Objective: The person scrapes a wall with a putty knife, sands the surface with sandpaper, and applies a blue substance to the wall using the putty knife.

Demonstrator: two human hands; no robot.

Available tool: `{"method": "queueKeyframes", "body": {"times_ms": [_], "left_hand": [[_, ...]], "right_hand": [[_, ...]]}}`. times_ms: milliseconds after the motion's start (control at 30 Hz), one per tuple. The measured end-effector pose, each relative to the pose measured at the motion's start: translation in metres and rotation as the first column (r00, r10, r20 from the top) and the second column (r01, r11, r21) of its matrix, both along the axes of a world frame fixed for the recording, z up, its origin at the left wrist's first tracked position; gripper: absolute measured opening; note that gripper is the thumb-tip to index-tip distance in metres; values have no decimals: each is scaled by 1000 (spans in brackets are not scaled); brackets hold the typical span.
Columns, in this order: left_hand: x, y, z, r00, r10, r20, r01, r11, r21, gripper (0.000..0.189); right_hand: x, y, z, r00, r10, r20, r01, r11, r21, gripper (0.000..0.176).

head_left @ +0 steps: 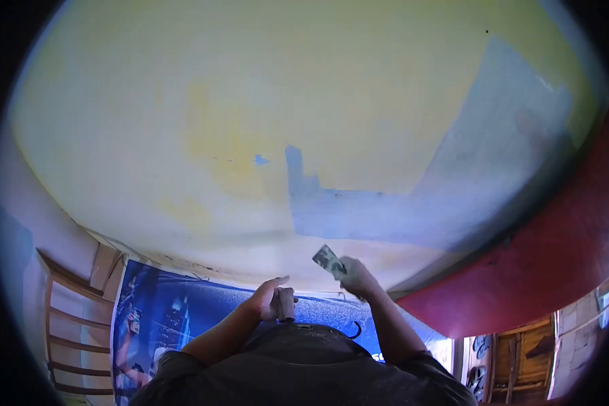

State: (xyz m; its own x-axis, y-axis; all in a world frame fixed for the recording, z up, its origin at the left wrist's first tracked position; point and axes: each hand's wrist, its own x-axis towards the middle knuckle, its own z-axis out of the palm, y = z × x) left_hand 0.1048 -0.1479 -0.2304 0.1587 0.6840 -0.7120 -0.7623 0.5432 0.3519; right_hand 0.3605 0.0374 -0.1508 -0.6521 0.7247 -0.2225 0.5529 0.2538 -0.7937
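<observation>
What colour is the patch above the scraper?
Blue patch above scraper, on yellowish wall; head view.

Blue printed banner point(176, 314) spread flat, covers floor along wall point(250, 101) base; wooden slatted frame point(68, 331) stands just left of banner, floor itself hidden

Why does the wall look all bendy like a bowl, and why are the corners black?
Head view: a fisheye lens curves the pale yellow wall with blue patches and leaves black corners; the upper wall is washed out by bright light; the right hand and its flat metal scraper look slightly blurred.
</observation>
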Motion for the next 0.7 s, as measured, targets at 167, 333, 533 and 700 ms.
{"method": "queueKeyframes", "body": {"times_ms": [167, 333, 533, 700], "left_hand": [[7, 5, 67, 982, 122, -146, -41, 887, 460, 40], [-4, 64, 216, 157, 720, -676, 42, 679, 733, 43], [-21, 150, 277, -595, 794, -127, 506, 492, 709, 27], [-33, 181, 198, -698, 713, -56, 499, 542, 676, 26]], "right_hand": [[38, -20, -34, 990, -25, -138, -11, 968, -252, 30], [55, -36, -31, 978, -88, -188, 29, 954, -299, 31], [71, -42, -23, 977, -102, -189, 48, 961, -271, 27], [71, -57, -27, 923, -281, -264, 153, 896, -418, 21]]}}
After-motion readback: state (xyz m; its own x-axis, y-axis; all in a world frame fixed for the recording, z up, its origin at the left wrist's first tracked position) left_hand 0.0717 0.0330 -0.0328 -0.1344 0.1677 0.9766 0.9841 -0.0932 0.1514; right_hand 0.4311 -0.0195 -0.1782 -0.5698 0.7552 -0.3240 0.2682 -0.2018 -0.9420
